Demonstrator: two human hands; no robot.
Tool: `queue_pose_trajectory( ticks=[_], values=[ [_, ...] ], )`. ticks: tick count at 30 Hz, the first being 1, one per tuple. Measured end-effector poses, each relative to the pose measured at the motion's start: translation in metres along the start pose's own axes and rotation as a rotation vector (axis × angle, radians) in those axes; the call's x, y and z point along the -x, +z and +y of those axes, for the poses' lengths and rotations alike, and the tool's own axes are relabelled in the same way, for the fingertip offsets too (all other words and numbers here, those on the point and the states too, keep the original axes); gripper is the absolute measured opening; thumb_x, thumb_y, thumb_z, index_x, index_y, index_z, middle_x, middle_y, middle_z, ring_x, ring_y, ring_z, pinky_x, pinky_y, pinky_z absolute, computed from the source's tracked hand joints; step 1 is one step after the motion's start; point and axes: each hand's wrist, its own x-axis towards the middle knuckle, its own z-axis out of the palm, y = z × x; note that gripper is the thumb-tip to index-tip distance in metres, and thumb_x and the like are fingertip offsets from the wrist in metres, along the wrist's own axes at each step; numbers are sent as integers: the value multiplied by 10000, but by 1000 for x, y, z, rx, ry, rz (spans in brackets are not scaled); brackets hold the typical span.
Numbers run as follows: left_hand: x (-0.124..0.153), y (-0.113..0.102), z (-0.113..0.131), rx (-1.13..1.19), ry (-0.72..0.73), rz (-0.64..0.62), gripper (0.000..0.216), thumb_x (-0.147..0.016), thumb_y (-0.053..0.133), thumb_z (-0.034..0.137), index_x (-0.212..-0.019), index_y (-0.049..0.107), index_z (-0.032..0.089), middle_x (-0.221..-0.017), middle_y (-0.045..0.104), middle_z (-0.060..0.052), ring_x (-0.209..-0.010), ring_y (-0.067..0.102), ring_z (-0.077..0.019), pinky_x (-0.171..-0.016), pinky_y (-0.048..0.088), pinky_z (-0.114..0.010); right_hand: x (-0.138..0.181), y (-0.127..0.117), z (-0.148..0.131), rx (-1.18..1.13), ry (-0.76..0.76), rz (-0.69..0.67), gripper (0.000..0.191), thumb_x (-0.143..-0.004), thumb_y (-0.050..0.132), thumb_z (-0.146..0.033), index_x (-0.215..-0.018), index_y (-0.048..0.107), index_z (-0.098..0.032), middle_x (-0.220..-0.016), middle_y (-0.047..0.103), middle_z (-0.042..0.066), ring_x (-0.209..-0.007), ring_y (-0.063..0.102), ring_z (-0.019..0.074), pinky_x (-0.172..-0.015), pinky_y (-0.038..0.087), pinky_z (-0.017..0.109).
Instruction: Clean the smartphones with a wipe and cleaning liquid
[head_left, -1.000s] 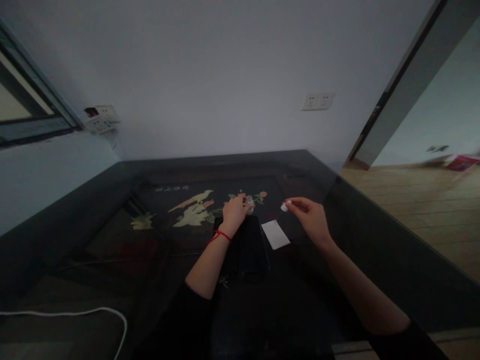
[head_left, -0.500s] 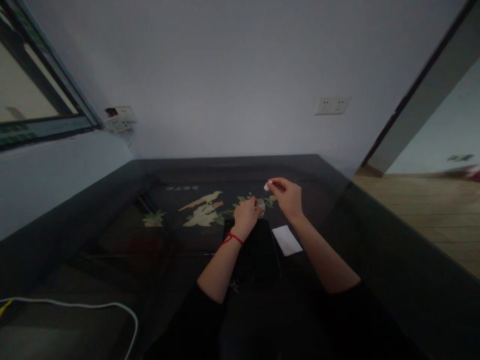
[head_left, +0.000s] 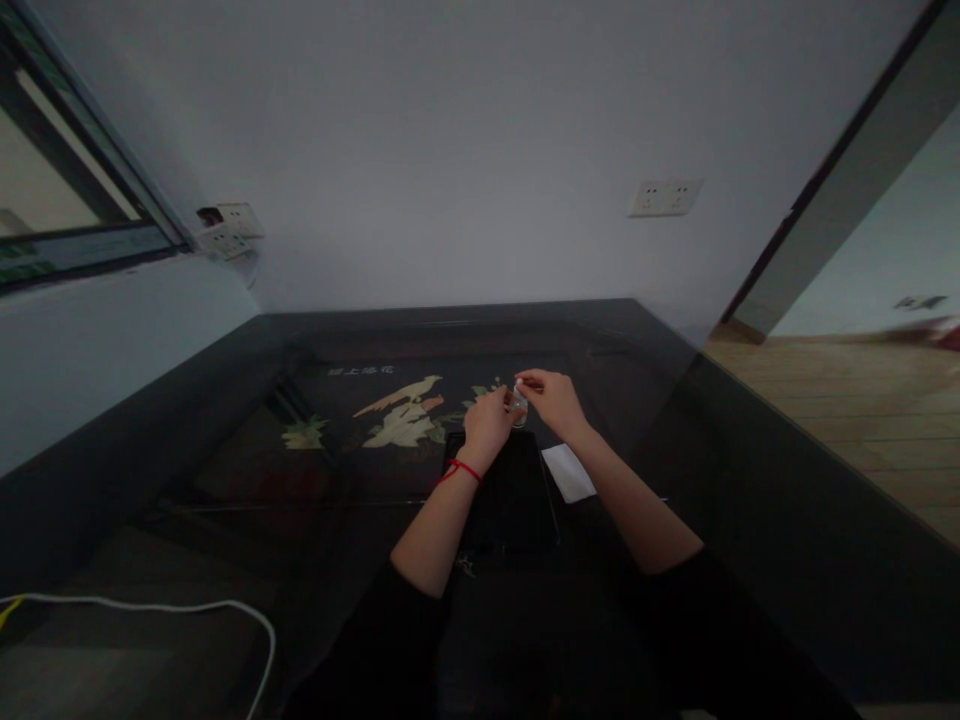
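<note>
Clear bottle [head_left: 521, 411], upright at the desk [head_left: 750, 480], sits in the curled fingers of the left hand [head_left: 489, 424] — the right hand [head_left: 553, 400] pinches a white cap [head_left: 519, 384] at its mouth. Probably fitting the cap; the next move calls for steady alignment — one bottle, one cap, one white sheet [head_left: 570, 474]

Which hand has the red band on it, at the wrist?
The left hand, holding the small clear bottle: it wears the red band. The right hand, pinching the white cap at the bottle's top, wears none.
</note>
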Motion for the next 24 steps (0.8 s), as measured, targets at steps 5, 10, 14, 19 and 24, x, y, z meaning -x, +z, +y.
queue_pose_trajectory(
  ticks=[5, 10, 14, 19, 24],
  values=[
    [0, 0, 0, 16, 9, 12, 244, -824, 639, 369, -1024, 612, 232, -1015, 717, -44, -938, 663, -190, -726, 465, -260, 1, 1, 0, 82, -2, -19, 144, -802, 614, -214, -904, 714, -229, -890, 743, 51, -810, 687, 201, -788, 520, 332],
    [0, 2, -2, 2, 7, 25, 277, -830, 630, 385, -1066, 609, 241, -978, 725, -40, -926, 666, -205, -721, 467, -276, 2, 4, 0, 122, 41, 13, 96, -780, 666, -292, -822, 654, -206, -807, 710, 60, -771, 662, 213, -740, 501, 344],
    [-1, 3, -2, -11, 1, 17, 282, -830, 634, 391, -1067, 615, 240, -997, 724, -50, -937, 668, -199, -733, 467, -268, -1, 4, 2, 65, 41, -1, 233, -756, 698, -341, -929, 649, -192, -903, 719, 79, -807, 673, 212, -726, 518, 340],
    [-1, 1, 0, -18, -2, 1, 245, -824, 645, 392, -1024, 618, 254, -979, 726, -32, -944, 669, -194, -742, 471, -268, -6, -2, 3, -38, -17, -65, 184, -769, 631, -171, -932, 703, -216, -931, 742, 36, -838, 692, 166, -762, 534, 285],
    [0, -1, 2, -26, -15, 7, 256, -815, 650, 391, -1024, 620, 247, -980, 726, -40, -969, 662, -215, -761, 472, -285, 0, 3, 2, -18, 29, 37, 89, -760, 662, -235, -829, 701, -195, -799, 725, 44, -746, 673, 187, -743, 528, 327]
  ],
)
